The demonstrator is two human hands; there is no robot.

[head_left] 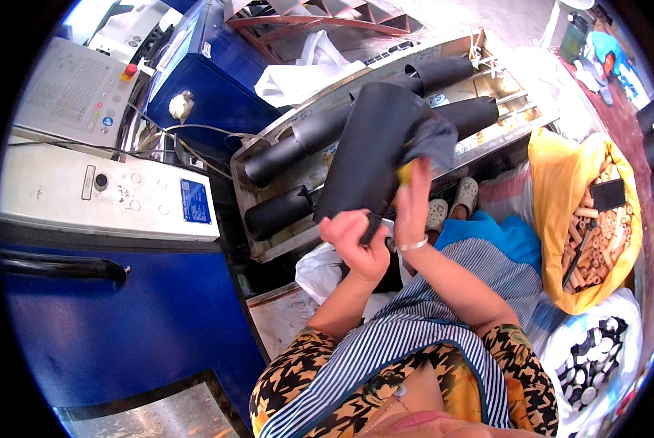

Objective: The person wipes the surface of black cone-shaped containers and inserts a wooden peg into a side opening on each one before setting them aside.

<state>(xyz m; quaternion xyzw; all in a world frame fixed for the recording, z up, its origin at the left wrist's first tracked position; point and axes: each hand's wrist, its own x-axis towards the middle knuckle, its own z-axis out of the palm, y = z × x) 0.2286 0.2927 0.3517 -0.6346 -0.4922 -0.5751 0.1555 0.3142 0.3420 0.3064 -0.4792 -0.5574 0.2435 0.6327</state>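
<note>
A large matte-black cylinder (374,146) slants up and away in front of me. My left hand (356,239) is closed at its near end, around a narrow black piece that sticks out there. Against the cylinder's right side is my right hand (413,201), slightly blurred, its fingers pointing upward. A dark grey cloth (435,137) bunches at those fingertips and touches the cylinder, with a small yellow patch (404,174) beside it. The cloth hides part of the right fingers.
Behind lies a long metal-framed trough (257,252) with several black cylinders (277,213). Blue machine housing (130,321) and a white control panel (115,190) fill the left. At right stand a yellow sack (553,219) of brown tubes and a white bag (560,332) of black-and-white caps.
</note>
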